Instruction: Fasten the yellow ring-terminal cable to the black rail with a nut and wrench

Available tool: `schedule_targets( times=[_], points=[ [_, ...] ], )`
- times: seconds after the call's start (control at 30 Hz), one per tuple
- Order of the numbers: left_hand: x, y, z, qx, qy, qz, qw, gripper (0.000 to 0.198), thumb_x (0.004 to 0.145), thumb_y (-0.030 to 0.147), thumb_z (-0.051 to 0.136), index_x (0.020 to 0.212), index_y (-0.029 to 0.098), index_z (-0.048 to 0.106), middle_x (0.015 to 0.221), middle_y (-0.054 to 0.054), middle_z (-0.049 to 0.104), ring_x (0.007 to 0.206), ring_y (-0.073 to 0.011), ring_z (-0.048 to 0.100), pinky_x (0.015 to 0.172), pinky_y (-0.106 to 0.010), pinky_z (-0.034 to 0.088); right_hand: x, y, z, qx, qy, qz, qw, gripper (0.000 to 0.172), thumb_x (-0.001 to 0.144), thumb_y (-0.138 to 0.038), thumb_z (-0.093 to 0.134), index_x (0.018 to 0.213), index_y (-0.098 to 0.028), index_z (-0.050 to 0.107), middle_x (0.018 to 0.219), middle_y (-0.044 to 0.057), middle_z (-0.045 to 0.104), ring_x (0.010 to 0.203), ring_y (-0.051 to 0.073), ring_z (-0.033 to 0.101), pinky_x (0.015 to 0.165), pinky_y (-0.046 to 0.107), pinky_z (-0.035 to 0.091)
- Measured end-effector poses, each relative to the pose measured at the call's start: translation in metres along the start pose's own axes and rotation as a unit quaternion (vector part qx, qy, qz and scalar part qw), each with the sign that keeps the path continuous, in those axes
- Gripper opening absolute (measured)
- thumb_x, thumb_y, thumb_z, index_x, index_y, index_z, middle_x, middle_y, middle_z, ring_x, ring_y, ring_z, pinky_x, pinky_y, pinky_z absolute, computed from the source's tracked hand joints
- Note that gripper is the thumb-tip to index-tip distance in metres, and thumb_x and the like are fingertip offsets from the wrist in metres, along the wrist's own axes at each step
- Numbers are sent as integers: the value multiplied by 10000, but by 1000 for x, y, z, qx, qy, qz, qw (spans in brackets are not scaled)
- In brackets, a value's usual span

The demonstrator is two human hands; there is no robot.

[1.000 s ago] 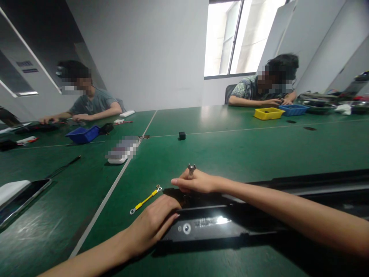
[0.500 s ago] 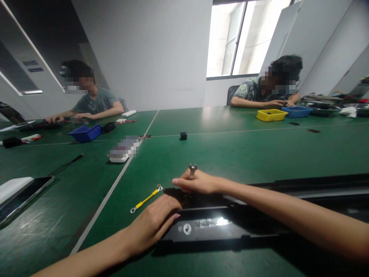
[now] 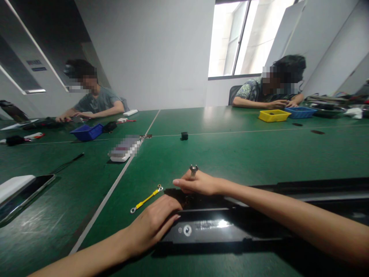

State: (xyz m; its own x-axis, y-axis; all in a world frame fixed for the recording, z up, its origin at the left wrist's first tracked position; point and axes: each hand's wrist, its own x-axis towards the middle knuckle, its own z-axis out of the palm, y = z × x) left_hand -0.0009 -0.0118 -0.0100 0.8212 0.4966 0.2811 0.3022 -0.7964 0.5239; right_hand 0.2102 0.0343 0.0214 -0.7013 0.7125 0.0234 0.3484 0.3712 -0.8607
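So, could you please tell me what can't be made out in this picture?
All in the head view:
Wrench: its lower part is hidden inside the right hand.
Black bar: part of its left end is covered by the left hand; its far end is cut off by the right edge.
Phone: cut off by the left edge.
Lettering on the bar: too blurred to read, if it is lettering.

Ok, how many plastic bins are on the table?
3: a dark blue bin toward the left, plus a yellow bin and a lighter blue bin side by side toward the right. Clutter farther right could hide more.
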Motion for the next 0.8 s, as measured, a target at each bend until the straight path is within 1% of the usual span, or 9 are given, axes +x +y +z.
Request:
schedule_targets(
  times=[0.13,0.8],
  points=[
    [-1,-1,1,-3,-1,0,1000,159,955,127,409,1073,178,502,1055,-83,590,983,-195,541,894,-331,450,0,0,0,-2,1,2,1000,596,865,-655,384,521,-168,409,485,-49,352,466,74,303,456,223,261],
    [-1,-1,1,-5,0,0,1000,158,954,121,410,1074,174,499,1042,-72,585,971,-190,533,886,-320,440,0,-1,0,-5,-1,-4,1000,598,869,-655,369,523,-169,408,474,-52,352,456,71,296,448,222,258]
  ],
)
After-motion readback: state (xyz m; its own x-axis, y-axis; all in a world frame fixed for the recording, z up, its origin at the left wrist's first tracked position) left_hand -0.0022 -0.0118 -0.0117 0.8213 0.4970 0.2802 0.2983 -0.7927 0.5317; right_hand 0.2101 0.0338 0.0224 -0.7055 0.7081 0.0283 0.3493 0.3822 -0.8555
